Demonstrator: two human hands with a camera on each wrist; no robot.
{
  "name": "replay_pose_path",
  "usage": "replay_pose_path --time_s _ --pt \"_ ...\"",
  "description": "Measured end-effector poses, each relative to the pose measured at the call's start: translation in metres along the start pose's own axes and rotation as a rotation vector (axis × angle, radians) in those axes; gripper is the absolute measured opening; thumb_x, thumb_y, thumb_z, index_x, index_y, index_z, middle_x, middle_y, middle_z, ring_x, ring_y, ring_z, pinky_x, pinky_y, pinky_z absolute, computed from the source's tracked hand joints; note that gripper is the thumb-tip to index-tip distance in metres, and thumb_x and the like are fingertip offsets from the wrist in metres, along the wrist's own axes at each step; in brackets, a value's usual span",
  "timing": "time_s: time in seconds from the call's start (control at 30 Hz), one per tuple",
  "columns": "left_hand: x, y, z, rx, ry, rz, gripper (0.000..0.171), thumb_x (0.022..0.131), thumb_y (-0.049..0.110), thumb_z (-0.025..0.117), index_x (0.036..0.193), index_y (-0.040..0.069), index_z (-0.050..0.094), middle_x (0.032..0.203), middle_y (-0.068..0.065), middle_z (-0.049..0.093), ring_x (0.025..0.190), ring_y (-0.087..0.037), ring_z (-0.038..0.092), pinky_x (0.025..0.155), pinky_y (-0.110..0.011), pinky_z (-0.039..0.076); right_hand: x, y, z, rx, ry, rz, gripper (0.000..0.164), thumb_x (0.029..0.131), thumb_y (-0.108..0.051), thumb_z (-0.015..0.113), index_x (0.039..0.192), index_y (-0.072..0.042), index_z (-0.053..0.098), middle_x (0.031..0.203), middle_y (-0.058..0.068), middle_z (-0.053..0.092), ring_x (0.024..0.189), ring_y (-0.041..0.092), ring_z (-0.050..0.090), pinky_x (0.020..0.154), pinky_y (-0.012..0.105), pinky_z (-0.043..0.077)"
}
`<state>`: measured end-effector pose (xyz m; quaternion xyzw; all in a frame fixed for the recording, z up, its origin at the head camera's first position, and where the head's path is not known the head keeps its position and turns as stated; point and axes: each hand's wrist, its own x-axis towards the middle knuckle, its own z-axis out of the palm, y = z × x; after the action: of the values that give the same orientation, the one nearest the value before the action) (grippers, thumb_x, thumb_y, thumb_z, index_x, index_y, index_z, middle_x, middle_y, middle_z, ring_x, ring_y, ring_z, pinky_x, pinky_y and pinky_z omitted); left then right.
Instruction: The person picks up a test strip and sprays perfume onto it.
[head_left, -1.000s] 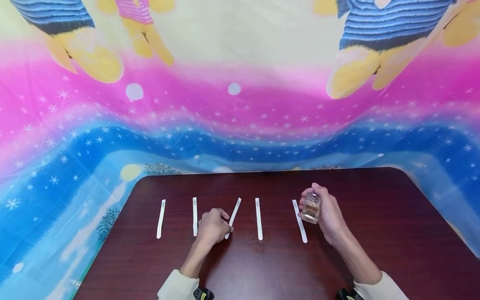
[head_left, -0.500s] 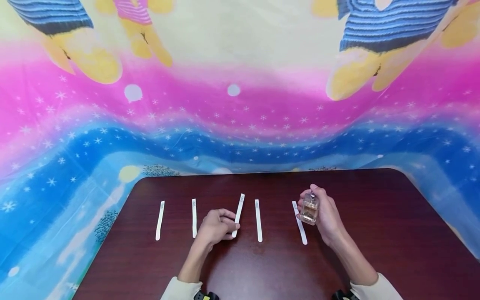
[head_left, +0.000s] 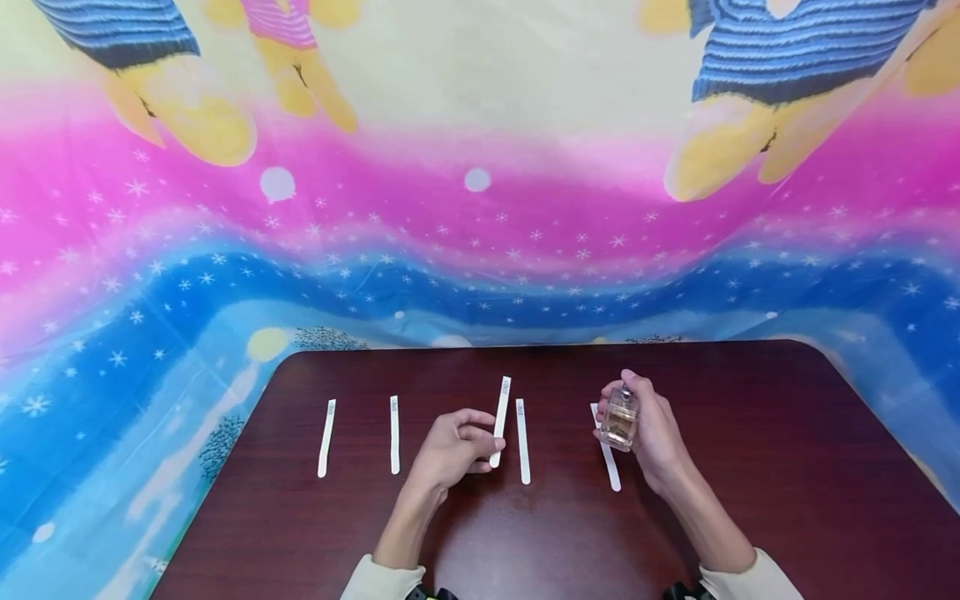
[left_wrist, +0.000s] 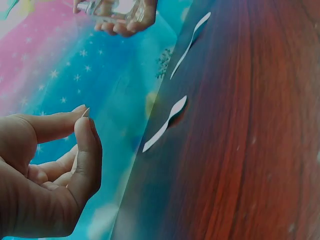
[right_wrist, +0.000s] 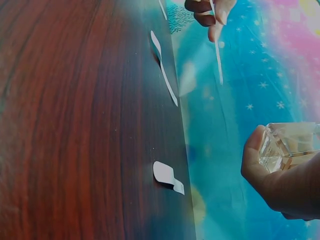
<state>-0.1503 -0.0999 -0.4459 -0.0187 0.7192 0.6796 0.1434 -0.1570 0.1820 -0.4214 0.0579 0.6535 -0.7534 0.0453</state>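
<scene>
In the head view my left hand pinches a white perfume test strip near its lower rounded end, between thumb and fingers. The strip's labelled end points up and away, and it is raised over the table. My right hand grips a clear glass perfume bottle holding pale amber liquid, with a finger up at the spray top. The right wrist view shows the bottle in the curled hand and the pinched strip farther off. In the left wrist view that strip is seen nearly edge-on.
Several more test strips lie on the dark wooden table: two at left, one beside the held strip, and one partly under the bottle in view. A printed cloth hangs behind the table.
My left hand has lifted the middle strip off the table and moved it right and slightly away. The right hand with the perfume bottle has stayed nearly in place.
</scene>
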Motion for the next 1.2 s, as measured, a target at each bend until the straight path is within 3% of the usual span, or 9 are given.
replay_pose_path --time_s 0.3,0.73,1.2 --pt "-0.003 0.004 0.014 -0.052 -0.041 0.019 0.038 0.093 -0.001 0.076 0.129 -0.008 0.065 0.094 -0.008 0.079 0.077 -0.01 0.07 0.065 -0.024 0.064 0.001 -0.001 0.004 0.002 0.016 0.019 0.044 0.114 -0.048 0.04 0.097 -0.019 0.067 0.086 -0.002 0.069 0.081 0.013 0.068 0.077 0.039 0.067" --pt "-0.012 0.016 0.031 -0.096 -0.119 0.012 0.044 0.089 -0.005 0.078 0.131 -0.008 0.064 0.087 -0.003 0.07 0.07 -0.011 0.069 0.069 -0.029 0.067 0.007 -0.001 0.011 -0.097 0.061 0.034 0.045 0.114 -0.048 0.041 0.102 -0.012 0.064 0.089 0.001 0.066 0.082 0.016 0.067 0.078 0.04 0.068" --pt "-0.023 0.018 0.043 -0.115 -0.166 0.013 0.042 0.091 -0.006 0.077 0.131 -0.006 0.063 0.087 -0.003 0.07 0.073 -0.013 0.072 0.069 -0.031 0.068 0.01 0.007 0.016 -0.124 0.099 0.021 0.056 0.114 -0.056 0.038 0.113 -0.005 0.06 0.092 0.003 0.065 0.083 0.017 0.067 0.083 0.042 0.068"
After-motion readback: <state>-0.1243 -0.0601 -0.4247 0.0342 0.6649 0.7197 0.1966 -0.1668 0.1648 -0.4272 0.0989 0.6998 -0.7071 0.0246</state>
